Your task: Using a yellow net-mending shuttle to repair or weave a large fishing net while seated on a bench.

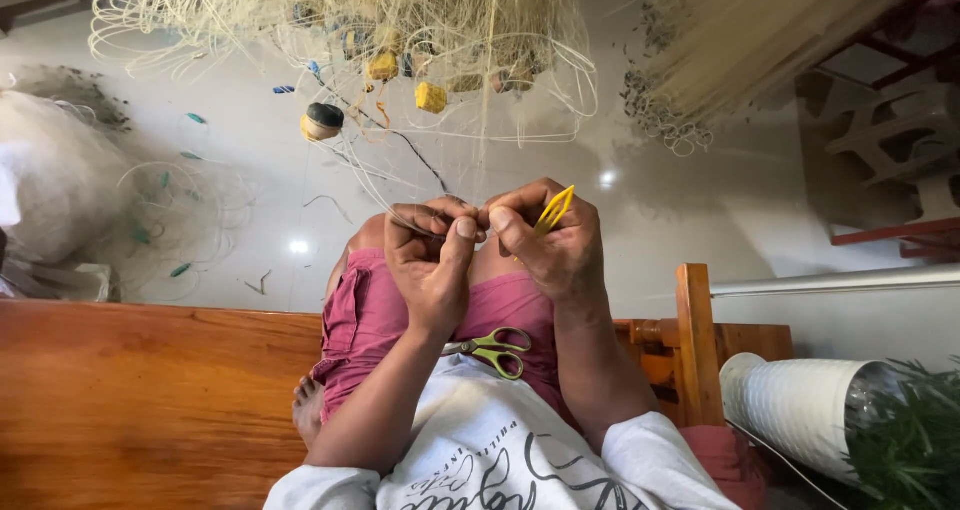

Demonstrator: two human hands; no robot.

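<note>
Yellow tool: 1 netting needle point(553, 210), plastic, held in R hand point(550, 245); forked tip sticks up past the knuckles.
Hands: 2, both bare, raised in front of the lap, thumbs nearly touching.
L hand point(432, 260): fingers curled tight, thumb and forefinger pinching thin pale line point(400, 220) of the net.
R hand: fingers closed round the needle, thumb pressed toward the L thumb.
Net point(420, 20): 1 big pale monofilament bundle, hangs at frame top and trails down to the hands; strands loop loosely at its edges.
Floats: approx. 3 yellow blocks seen in the net, clearest one point(431, 97) centre; 1 round float w/ dark top point(322, 121) left of it. Count of others hidden in the tangle: cannot tell.
Scissors point(497, 350): 1 pair, olive-green handles, lying on the lap, on pink shorts point(365, 315), below L wrist; blades closed.
Bench point(150, 400): 1, orange-brown wood, person sits on it; 1 bare foot point(307, 410) rests at seat edge.
Floor point(250, 220): pale, glossy; more loose net and small green bits spread at left.
Sack point(50, 180): 1 white, far left.
Pot point(800, 410): 1 white ribbed, lower right, green plant point(910, 440) in it.
</note>
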